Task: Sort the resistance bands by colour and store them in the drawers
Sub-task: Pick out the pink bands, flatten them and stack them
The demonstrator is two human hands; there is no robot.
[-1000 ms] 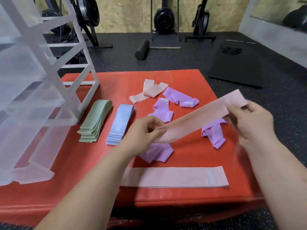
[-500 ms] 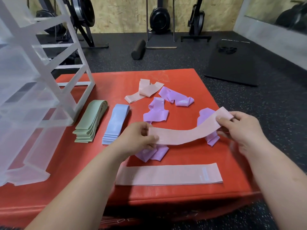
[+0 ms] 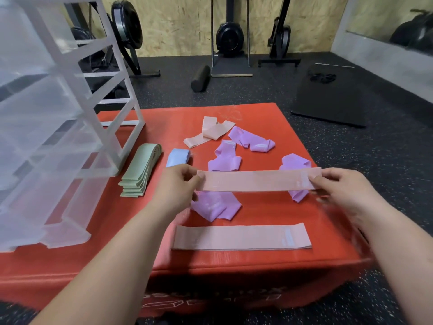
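Dark gym floor (image 3: 351,160) goes all around a big red box (image 3: 264,211) in the middle of the frame, and a wooden wall (image 3: 178,24) with black machines (image 3: 228,39) runs along the top. At the left edge stand the clear plastic drawers (image 3: 46,137). They look pulled out a bit, probably so bands can go in soon. Just to their right the green bands (image 3: 140,170) lie in a neat pile. Beside that sits the blue pile (image 3: 177,157), partly hidden behind the left hand (image 3: 174,191). These two piles look sorted already. The left hand pinches one end of a pink band (image 3: 257,181) between thumb and fingers. The band goes straight across the middle of the frame, flat and level, held up above the box. I think it is pulled smooth like this so it can lie neatly on the flat pink band (image 3: 241,236) lower down, near the front edge of the box. Behind and under the held band the purple bands (image 3: 225,158) lie crumpled and not yet sorted. One more folded pink band (image 3: 208,133) lies higher up. At the right, the right hand (image 3: 339,188) pinches the other end of the band the same way, and it looks a little blurry.
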